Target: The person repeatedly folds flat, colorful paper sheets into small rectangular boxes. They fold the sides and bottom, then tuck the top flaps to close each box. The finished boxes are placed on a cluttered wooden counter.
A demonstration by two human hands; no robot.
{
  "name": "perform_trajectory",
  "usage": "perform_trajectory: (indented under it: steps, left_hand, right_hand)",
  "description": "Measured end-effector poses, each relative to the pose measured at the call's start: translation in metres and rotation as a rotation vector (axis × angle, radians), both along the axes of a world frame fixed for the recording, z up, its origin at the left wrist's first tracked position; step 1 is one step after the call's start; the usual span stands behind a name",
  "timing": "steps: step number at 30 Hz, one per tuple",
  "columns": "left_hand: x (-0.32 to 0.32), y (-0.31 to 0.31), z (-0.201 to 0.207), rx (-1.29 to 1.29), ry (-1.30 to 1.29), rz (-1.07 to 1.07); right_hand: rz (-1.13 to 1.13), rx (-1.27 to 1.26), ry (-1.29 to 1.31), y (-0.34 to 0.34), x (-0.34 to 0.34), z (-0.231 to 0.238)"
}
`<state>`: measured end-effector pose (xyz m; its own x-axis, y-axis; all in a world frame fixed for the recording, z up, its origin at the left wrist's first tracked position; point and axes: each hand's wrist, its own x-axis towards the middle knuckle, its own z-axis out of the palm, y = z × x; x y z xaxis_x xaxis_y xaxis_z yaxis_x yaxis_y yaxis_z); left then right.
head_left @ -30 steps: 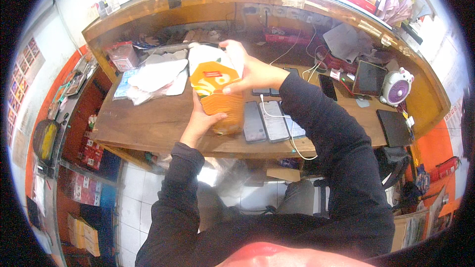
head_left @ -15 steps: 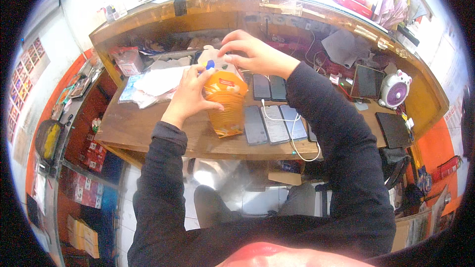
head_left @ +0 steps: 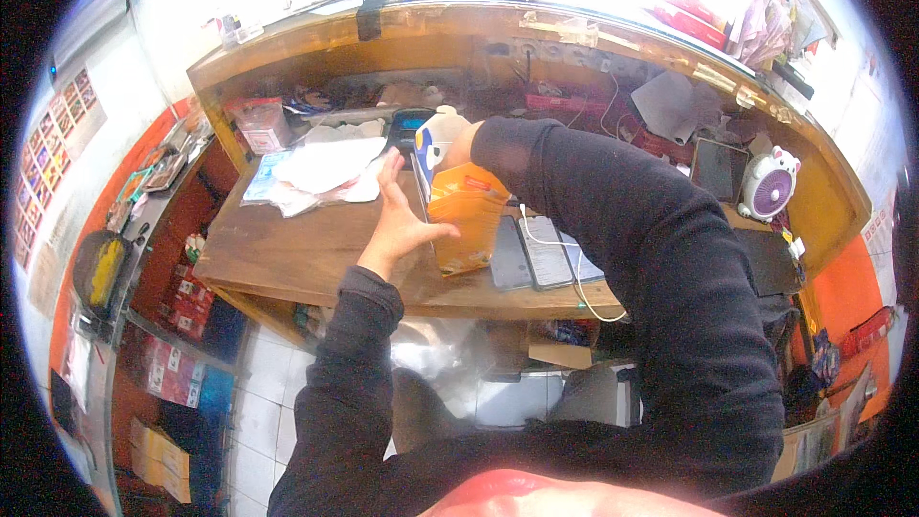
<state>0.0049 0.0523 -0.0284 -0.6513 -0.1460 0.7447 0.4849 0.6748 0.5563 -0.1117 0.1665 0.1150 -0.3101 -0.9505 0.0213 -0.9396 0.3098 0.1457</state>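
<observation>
A stack of orange packets (head_left: 467, 230) stands upright near the front edge of the wooden desk, its layered edges showing. Beside it my left hand (head_left: 394, 222) is open, fingers spread upward and the thumb crossing the stack's left side; whether the thumb touches it I cannot tell. My right hand (head_left: 460, 147) reaches over the stack's top at the back, wrist bent. Its fingers are hidden, so what they hold does not show. A blue-and-white printed piece (head_left: 426, 149) rises next to that hand, behind the orange stack.
White papers and plastic (head_left: 325, 172) lie left on the desk (head_left: 278, 249). Several phones (head_left: 546, 254) with a white cable (head_left: 581, 273) lie right of the stack, partly under my right arm. A white-and-purple fan (head_left: 769, 184) stands at the right.
My right hand has moved from above the stack down behind its top. My left hand's fingers have spread away from it. The stack appears slightly farther right as the view shifted.
</observation>
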Motion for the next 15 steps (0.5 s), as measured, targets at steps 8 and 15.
perform_trajectory:
  steps: [8,15]
  left_hand:
    - [-0.025,0.003,-0.064,0.225,-0.221,-0.275]
    - [-0.013,0.014,-0.058,0.084,-0.216,-0.07]
  right_hand:
    - [-0.18,0.065,-0.027,-0.012,0.01,-0.005]
    - [-0.419,0.191,0.015,-0.014,0.039,-0.013]
